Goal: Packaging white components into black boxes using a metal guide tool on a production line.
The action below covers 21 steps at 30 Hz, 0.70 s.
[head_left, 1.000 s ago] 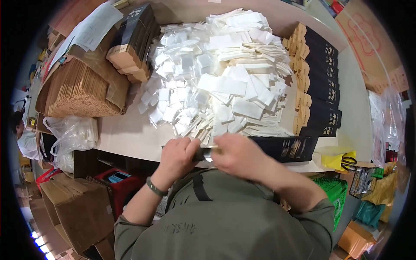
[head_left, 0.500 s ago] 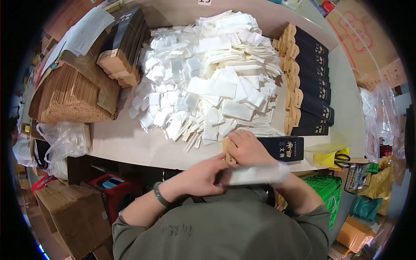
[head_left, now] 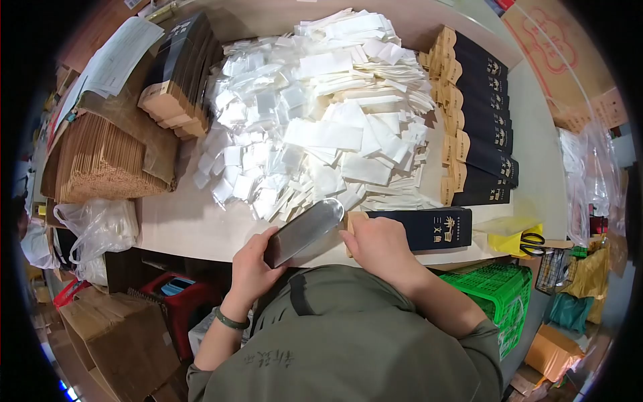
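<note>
My left hand (head_left: 251, 264) grips the near end of a long, translucent plastic tray (head_left: 305, 231) with a rounded far end, held tilted over the table's front edge. My right hand (head_left: 382, 244) is closed at the kraft-brown left end of a flat black box (head_left: 439, 229) with gold print, which lies along the front edge. Its fingertips and the grip on that end are partly hidden. Behind both hands spreads a heap of white paper packets (head_left: 348, 134) and small clear sachets (head_left: 248, 147).
Overlapping black boxes (head_left: 485, 127) line the right side. Farther left stand more black boxes (head_left: 177, 67) and a stack of brown cardboard (head_left: 107, 157). Black scissors (head_left: 532, 243) lie on yellow material at right; a green crate (head_left: 492, 295) sits below the table.
My left hand has swung left and forward with the plastic tray, away from my right forearm. My right hand stays at the box's brown end, its fingers drawn slightly nearer me.
</note>
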### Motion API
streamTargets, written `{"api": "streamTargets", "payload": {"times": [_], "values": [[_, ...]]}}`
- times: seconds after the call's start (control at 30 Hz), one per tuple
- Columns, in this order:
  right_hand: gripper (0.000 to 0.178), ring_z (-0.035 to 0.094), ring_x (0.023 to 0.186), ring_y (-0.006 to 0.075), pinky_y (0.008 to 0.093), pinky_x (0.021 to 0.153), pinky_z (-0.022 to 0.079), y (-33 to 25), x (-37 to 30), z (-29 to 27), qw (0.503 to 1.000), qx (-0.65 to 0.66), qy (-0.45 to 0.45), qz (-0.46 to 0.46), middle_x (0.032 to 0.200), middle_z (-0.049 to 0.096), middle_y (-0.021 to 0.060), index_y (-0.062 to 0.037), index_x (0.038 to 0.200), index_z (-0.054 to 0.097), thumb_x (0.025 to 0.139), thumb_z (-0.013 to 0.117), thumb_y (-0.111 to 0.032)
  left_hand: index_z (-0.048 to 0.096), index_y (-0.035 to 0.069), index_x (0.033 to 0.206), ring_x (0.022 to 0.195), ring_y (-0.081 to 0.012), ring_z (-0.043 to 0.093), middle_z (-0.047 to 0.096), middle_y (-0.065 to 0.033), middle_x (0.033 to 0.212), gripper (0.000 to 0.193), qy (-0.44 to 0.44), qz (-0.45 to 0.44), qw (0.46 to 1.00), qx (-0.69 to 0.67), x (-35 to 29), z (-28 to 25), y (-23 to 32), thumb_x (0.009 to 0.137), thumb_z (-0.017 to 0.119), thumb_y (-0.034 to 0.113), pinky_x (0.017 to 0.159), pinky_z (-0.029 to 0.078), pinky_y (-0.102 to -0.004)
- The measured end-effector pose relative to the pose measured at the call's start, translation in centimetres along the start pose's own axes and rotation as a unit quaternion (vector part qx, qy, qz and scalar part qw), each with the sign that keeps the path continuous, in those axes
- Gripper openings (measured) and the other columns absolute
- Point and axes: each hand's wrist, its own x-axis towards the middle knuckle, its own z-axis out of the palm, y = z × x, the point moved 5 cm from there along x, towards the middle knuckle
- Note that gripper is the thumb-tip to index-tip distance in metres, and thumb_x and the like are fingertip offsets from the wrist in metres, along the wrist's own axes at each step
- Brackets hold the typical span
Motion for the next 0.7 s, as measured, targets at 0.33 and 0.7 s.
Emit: {"api": "streamTargets", "payload": {"times": [0.33, 0.7], "values": [[0.017, 0.067, 0.069, 0.0373, 0.0463, 0.064, 0.053, -1.6, 1.4, 3.2, 0.997, 0.066, 0.018, -0.024, 0.072, 0.066, 0.0171, -0.0048, 0.075, 0.063, 0.079, 0.063, -0.021, 0.058, 0.007, 0.128, 0.085, -0.0332, 0.063, 0.062, -0.0123, 0.093, 0.070, -0.105, 0.103, 0.985, 0.090, 1.5, -0.6, 1.6, 0.062, 0.081, 0.008, 0.073, 0.051, -0.0415], [0.019, 0.063, 0.089, 0.0364, 0.0451, 0.078, 0.051, 10.1, 4.3, -3.0, 0.999, -0.035, 0.011, 0.033, 0.089, 0.064, 0.0166, -0.0044, 0.088, 0.065, 0.076, 0.074, -0.016, 0.058, 0.005, 0.105, 0.094, -0.0351, 0.062, 0.062, -0.0156, 0.103, 0.041, 0.138, -0.040, 0.983, 0.116, 13.0, -3.1, -0.8, 0.079, 0.080, 0.028, 0.079, 0.051, -0.0425]]}}
